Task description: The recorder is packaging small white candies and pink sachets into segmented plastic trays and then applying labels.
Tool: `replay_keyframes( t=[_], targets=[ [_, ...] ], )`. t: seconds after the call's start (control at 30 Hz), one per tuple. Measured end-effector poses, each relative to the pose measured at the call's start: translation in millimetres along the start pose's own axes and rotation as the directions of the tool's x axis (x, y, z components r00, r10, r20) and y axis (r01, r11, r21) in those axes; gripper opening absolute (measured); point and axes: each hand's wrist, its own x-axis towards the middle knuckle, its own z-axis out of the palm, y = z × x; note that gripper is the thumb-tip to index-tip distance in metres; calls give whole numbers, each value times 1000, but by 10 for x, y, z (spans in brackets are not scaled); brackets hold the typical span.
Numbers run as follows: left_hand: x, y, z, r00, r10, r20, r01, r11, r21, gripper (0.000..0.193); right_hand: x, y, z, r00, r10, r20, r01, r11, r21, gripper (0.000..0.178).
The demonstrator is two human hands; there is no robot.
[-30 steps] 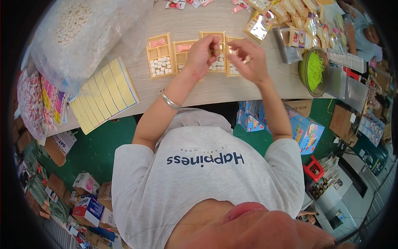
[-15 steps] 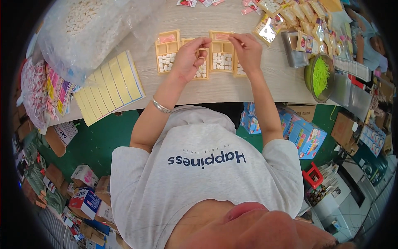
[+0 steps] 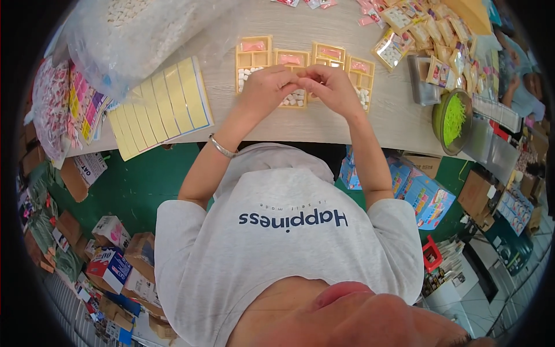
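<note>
Several pale yellow compartment trays stand in a row on the table, among them the leftmost tray (image 3: 254, 60) and the rightmost tray (image 3: 370, 74). Each has a pink packet in its top compartment, such as the pink packet (image 3: 291, 59); small white pieces (image 3: 363, 97) show in the lower compartments. My left hand (image 3: 267, 89) and my right hand (image 3: 333, 89) meet above the two middle trays, fingertips pinched and touching. Whatever is between the fingers is too small or hidden to make out. Both hands cover parts of the trays below them.
A big clear bag of white pieces (image 3: 128, 13) lies at the left, beside a yellow striped sheet (image 3: 165, 110). At the right are a heap of filled packs (image 3: 442, 34), a clear plastic box (image 3: 423, 81) and a bowl of bright green shreds (image 3: 454, 120) near the table edge.
My hands were apart over the trays, the right one at a top compartment. They have come together at the fingertips, nearer to me. The whole view has shifted slightly.
</note>
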Motion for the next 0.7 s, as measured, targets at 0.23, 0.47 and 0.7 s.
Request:
replay_keyframes(
  t=[0.23, 0.47, 0.7],
  targets=[
    [46, -150, -86, 948, 309, -73, -282, 926, 251, 16, 233, -152, -75, 982, 105, 160, -110, 994, 21, 17],
    [321, -230, -235, 942, 313, -124, -257, 906, 335, 31, 303, -17, -67, 981, -163, 104, 188, 929, -317, 10],
    [456, -741, -200, 960, 253, -121, -152, 834, 531, 47, 590, 6, -43, 897, -440, 40, 285, 507, -814, 11]
  ],
)
